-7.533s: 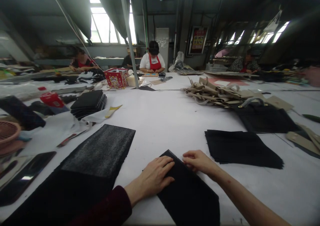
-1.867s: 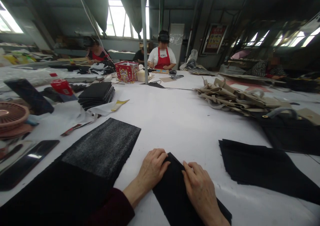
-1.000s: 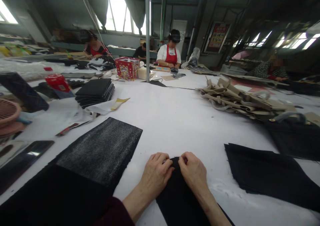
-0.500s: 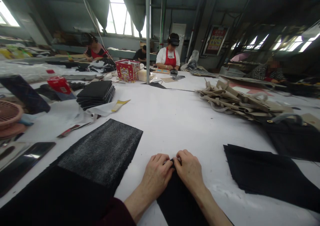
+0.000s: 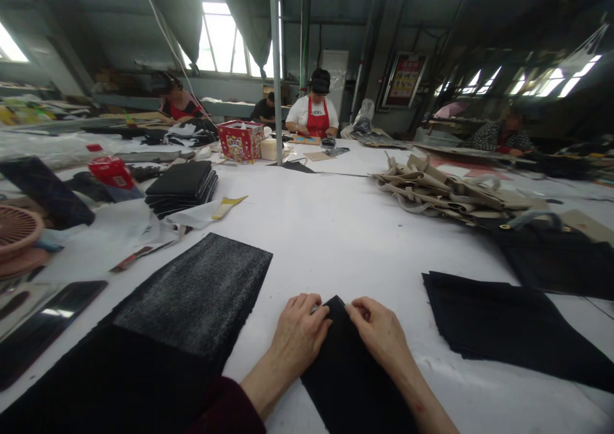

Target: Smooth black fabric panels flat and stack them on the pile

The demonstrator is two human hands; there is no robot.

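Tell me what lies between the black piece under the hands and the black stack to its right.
Only bare white table separates the black piece from the black stack, in the head view.

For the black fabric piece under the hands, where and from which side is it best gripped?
Probably at its far pointed corner, between the left hand and the right hand. The black fabric piece lies flat on the white table, so only edges offer a pinch. That corner points away from the person, with bare table around it; come from beyond it, or from either side.

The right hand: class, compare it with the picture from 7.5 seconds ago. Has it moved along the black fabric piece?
Yes. The right hand has come in toward the left hand, near the top corner of the black fabric piece.
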